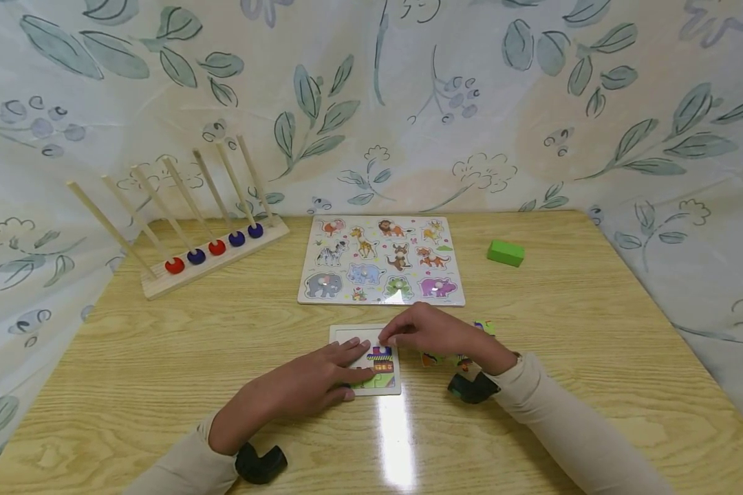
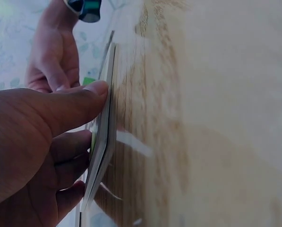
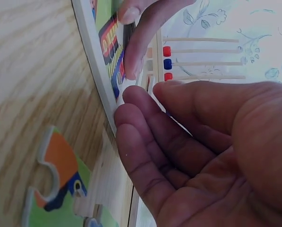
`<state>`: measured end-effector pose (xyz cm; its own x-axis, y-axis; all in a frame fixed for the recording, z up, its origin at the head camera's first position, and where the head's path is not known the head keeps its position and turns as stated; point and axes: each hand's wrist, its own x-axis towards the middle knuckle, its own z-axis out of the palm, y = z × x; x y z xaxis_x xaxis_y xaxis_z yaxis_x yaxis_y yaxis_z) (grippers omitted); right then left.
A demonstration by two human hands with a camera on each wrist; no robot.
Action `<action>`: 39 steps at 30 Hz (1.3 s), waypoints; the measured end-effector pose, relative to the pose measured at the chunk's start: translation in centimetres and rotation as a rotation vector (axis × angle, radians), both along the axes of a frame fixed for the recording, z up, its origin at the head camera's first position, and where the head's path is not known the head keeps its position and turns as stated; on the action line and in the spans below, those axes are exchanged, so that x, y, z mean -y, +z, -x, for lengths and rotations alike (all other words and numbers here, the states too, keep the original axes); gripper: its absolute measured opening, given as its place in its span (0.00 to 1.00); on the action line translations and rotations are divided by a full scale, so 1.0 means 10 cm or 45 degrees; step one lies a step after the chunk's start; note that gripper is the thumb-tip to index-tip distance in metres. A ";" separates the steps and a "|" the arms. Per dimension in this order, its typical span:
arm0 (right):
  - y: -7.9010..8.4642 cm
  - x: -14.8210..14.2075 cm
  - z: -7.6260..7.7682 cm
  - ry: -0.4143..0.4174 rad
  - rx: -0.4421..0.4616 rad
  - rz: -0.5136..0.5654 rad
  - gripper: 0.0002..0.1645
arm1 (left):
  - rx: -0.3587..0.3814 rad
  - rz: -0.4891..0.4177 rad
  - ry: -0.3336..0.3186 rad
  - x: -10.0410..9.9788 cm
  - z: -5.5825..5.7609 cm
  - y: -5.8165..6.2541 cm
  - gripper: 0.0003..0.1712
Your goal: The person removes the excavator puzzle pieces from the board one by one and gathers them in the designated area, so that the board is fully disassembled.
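A small jigsaw tray [image 1: 396, 388] with a pale frame lies in front of me, its lower right part filled with colourful pieces [image 1: 382, 366]. My left hand [image 1: 309, 378] rests flat across the tray's left side, fingers spread over the pieces; in the left wrist view its thumb lies along the tray's edge [image 2: 107, 113]. My right hand [image 1: 436, 333] reaches over the tray's upper right, fingertips right at the fitted pieces [image 3: 111, 45]. In the right wrist view its fingers are gently bent, with nothing visible between them and the thumb.
Loose jigsaw pieces [image 1: 430, 359] lie right of the tray, partly under my right forearm. Behind it is an animal peg puzzle [image 1: 380, 261]. A wooden rack of upright rods with red and blue beads [image 1: 217, 247] stands back left, a green block [image 1: 505, 253] back right.
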<state>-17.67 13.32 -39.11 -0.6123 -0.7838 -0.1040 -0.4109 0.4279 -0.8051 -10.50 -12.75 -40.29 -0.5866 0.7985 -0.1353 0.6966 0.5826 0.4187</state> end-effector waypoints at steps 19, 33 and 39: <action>0.00 0.07 -0.04 -0.043 0.056 0.045 0.11 | -0.124 0.015 -0.064 -0.01 -0.03 -0.02 0.22; 0.01 0.09 0.00 -0.032 0.030 0.047 0.12 | -0.107 -0.028 -0.078 0.01 -0.01 -0.04 0.22; 0.00 0.12 0.00 -0.012 0.067 0.073 0.12 | -0.077 -0.008 -0.052 0.00 -0.01 -0.04 0.22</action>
